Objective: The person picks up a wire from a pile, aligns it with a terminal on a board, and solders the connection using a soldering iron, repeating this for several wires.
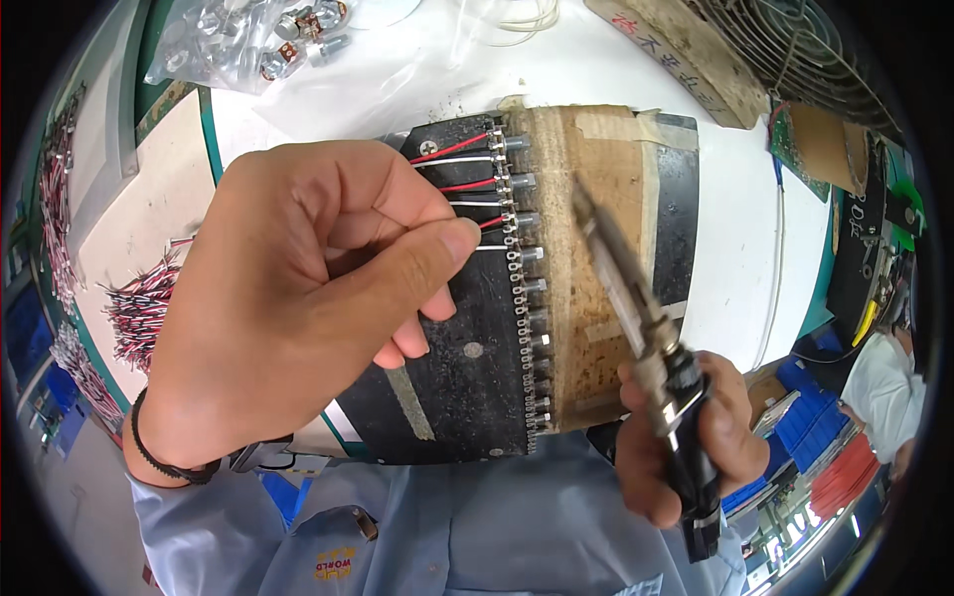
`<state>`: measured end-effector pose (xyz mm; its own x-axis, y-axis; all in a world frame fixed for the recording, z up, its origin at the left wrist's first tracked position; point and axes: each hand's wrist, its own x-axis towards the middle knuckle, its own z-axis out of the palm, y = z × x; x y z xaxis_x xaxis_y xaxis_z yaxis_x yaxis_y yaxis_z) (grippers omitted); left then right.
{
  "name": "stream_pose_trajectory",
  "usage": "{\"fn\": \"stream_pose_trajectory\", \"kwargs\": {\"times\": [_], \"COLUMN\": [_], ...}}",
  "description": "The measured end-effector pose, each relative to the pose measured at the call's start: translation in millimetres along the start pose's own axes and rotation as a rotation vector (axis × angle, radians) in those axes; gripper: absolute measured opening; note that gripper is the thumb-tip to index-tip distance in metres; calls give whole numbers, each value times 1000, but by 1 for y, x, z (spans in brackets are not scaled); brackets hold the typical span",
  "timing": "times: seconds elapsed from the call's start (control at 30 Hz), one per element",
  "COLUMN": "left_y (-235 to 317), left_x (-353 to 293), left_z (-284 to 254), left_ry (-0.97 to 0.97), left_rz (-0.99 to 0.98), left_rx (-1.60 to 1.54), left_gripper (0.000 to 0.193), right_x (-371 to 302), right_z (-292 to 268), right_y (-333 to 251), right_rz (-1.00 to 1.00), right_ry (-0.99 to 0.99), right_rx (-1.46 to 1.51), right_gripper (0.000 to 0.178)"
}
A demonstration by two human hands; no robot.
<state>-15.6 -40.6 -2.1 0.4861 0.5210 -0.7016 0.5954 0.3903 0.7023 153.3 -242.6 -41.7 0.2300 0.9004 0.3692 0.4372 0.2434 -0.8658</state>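
Note:
My left hand (pixel 328 268) pinches a red wire (pixel 492 223) between thumb and forefinger, its end at a terminal in the row of potentiometers (pixel 532 285). These stand along the edge of a black fixture board (pixel 467 397). Red, white and black wires reach the terminals at the far end of the row; the nearer terminals carry none. In my right hand (pixel 696 437) is a soldering iron (pixel 646 343), gripped by its black handle. Its tip points up and away, over the brown taped strip (pixel 596 238) right of the row, apart from the terminals.
A bundle of cut wires (pixel 139 313) lies left of my left hand. At the far left is a clear bag of potentiometers (pixel 268 45). A stained long block (pixel 686 55) and a round fan grille (pixel 805 50) stand at the far right. Another person's sleeve (pixel 879 382) shows at right.

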Motion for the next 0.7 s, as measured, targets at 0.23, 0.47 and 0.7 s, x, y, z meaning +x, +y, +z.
{"fn": "stream_pose_trajectory", "kwargs": {"times": [0.23,0.47,0.7], "left_y": [5,2,0], "left_x": [0,2,1], "left_z": [1,0,1], "left_ry": [15,6,13], "left_rz": [-75,-53,-42], "left_rx": [0,-31,-37], "left_gripper": [11,10,10], "right_x": [4,9,8], "right_z": [3,11,8], "right_y": [7,11,6], "right_rz": [-93,-105,-40], "right_ry": [-85,-31,-11], "right_rx": [87,14,106], "right_gripper": [57,69,55]}}
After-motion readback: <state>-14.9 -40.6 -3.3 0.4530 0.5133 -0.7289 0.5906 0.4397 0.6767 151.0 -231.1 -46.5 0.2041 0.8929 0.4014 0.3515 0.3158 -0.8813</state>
